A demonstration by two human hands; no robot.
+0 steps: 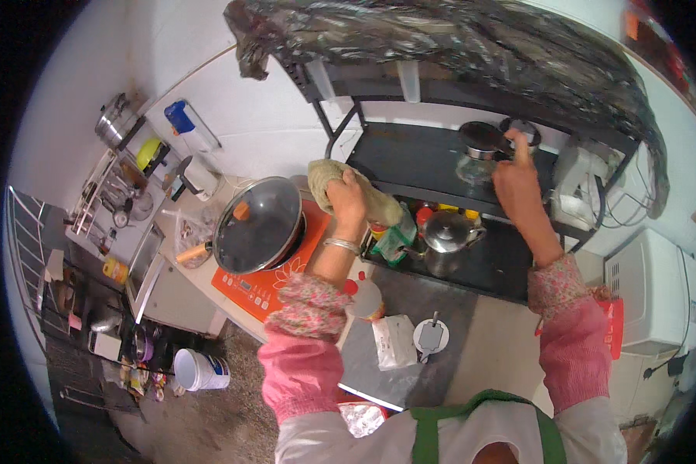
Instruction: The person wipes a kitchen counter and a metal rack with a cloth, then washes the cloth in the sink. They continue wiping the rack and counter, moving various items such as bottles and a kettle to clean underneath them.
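My left hand (346,200) grips a greenish fluffy cloth (383,204) at the front left edge of the upper black shelf (406,153). On that shelf, toward the right, stands a clear glass vessel (475,168) with a black lid (479,137). Just beside it my right hand (519,177) reaches to a round black object with a grey middle (525,132). Its index finger lies over this object; the other fingers are largely hidden, so a grip is not plain. Below, a stainless steel kettle (446,232) rests on the lower shelf (499,267).
A lidded wok (258,226) sits on an orange induction cooker (249,293), its wooden handle pointing left. Bottles and a green packet (395,240) crowd the lower shelf. A tissue pack (394,342) lies on the counter. Dark plastic sheeting (452,35) covers the rack's top. A white appliance (652,290) stands right.
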